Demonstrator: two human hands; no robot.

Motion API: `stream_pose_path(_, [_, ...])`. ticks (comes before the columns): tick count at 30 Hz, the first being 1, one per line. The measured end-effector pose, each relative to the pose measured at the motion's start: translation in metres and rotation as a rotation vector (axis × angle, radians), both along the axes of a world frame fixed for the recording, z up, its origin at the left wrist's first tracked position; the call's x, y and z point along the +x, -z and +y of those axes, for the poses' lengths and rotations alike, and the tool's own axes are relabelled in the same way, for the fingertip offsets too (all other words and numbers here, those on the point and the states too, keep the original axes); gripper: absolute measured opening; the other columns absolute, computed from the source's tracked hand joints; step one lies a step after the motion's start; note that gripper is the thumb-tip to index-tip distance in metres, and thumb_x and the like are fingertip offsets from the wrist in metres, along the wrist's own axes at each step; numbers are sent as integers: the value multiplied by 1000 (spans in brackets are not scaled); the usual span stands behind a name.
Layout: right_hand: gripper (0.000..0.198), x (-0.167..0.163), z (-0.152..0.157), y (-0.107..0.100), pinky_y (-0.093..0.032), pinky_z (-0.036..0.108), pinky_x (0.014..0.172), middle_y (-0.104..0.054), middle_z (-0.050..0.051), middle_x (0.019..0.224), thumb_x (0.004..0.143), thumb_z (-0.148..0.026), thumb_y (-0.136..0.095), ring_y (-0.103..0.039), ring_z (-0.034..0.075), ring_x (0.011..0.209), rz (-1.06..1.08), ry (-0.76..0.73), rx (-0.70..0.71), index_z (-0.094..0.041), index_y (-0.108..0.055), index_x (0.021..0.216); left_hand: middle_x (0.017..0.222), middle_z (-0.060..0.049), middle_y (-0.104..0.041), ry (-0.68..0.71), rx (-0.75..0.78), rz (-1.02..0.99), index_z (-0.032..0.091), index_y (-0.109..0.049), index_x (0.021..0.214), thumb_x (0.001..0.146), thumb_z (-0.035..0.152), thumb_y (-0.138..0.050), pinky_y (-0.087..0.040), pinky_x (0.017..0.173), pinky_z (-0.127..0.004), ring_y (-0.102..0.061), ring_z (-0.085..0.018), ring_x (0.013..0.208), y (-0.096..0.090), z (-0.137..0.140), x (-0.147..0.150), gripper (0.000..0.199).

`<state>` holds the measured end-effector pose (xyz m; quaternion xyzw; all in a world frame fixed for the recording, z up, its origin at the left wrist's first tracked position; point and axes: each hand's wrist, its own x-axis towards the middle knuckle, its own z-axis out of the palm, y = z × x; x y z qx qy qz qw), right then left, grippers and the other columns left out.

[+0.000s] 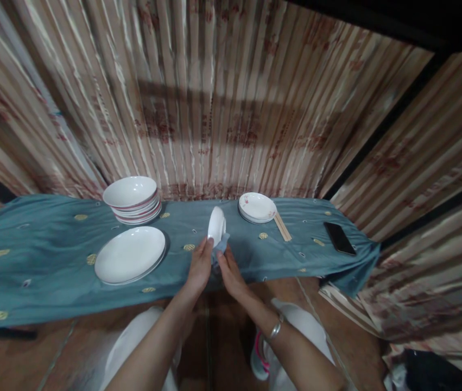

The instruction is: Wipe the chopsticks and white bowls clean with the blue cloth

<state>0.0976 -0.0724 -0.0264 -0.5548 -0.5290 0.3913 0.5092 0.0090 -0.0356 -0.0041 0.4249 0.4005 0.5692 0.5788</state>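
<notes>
A small white bowl point(216, 224) is held tilted on its side above the front of the cloth-covered table, its underside turned to the right. My left hand point(200, 264) is closed on the bowl's lower edge, thumb toward the rim. My right hand point(231, 271) is closed on a light blue cloth point(221, 243) and presses it against the bowl's lower right side. Part of the cloth and some of the fingers are hidden between bowl and hands.
On the teal tablecloth point(198, 214) stand a stack of white bowls point(131, 191) at back left and oval plates point(131, 255) before it. Small flower-patterned plates point(257, 207), wooden chopsticks point(283, 227) and a black phone point(339, 238) lie to the right. A pleated curtain point(214, 108) hangs behind.
</notes>
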Motion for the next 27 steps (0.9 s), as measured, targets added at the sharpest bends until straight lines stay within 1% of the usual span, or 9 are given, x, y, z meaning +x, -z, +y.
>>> stream_pose_path(3, [70,7,-1,-12,-26,36,113,-44,10,143,85,-62,-42,-35,23,135,175,12,-56,-16,-41,138,104,-9,-71,43,158,274,16,-70,95,81,37,-56,-42,98,-38,-63,-26,102,4,-6,4,29])
stream_pose_path(6, [64,14,2,-17,-31,36,110,-54,9,133,80,-58,-53,-44,24,128,265,46,-8,-18,-51,129,112,-10,-69,91,284,396,17,-70,100,82,32,-53,-38,104,-38,-60,-27,110,5,-10,7,29])
stream_pose_path(9, [52,20,8,-17,-41,36,98,-65,9,113,74,-52,-61,-57,24,109,322,98,50,-17,-60,113,117,-10,-67,173,427,496,18,-69,105,85,29,-49,-38,105,-38,-58,-25,113,5,-12,8,31])
stream_pose_path(11, [44,24,11,-17,-46,33,88,-68,7,96,71,-49,-64,-61,22,94,342,147,36,-16,-63,100,118,-10,-66,221,497,573,18,-67,108,87,27,-45,-39,105,-39,-58,-24,114,8,-11,9,33])
stream_pose_path(13, [38,27,14,-15,-48,30,78,-68,4,83,70,-47,-64,-62,20,82,326,184,4,-15,-63,89,121,-11,-64,237,529,642,18,-65,113,88,26,-42,-39,106,-40,-57,-24,115,14,-10,10,35])
stream_pose_path(15, [35,30,16,-13,-47,28,73,-66,3,76,68,-47,-64,-61,19,77,303,211,-19,-16,-63,83,127,-13,-60,229,543,700,16,-62,119,88,25,-41,-36,108,-43,-53,-24,120,23,-8,11,38])
stream_pose_path(20, [32,37,21,-1,-47,26,73,-68,3,79,67,-46,-62,-62,17,77,348,244,-55,-16,-66,79,143,-12,-46,228,590,819,18,-56,127,87,19,-40,-29,111,-47,-38,-24,134,43,-4,12,43])
stream_pose_path(24, [30,39,24,8,-48,25,69,-70,3,77,66,-43,-63,-64,17,76,393,296,-95,-16,-66,78,146,-11,-41,237,592,848,19,-53,129,87,24,-44,-28,112,-46,-35,-23,135,45,-5,8,43])
stream_pose_path(27, [31,43,28,11,-50,25,67,-71,4,80,66,-43,-62,-65,17,76,476,302,-94,-16,-66,80,148,-12,-37,151,580,841,20,-50,131,88,34,-47,-22,113,-47,-29,-25,139,39,-3,1,46])
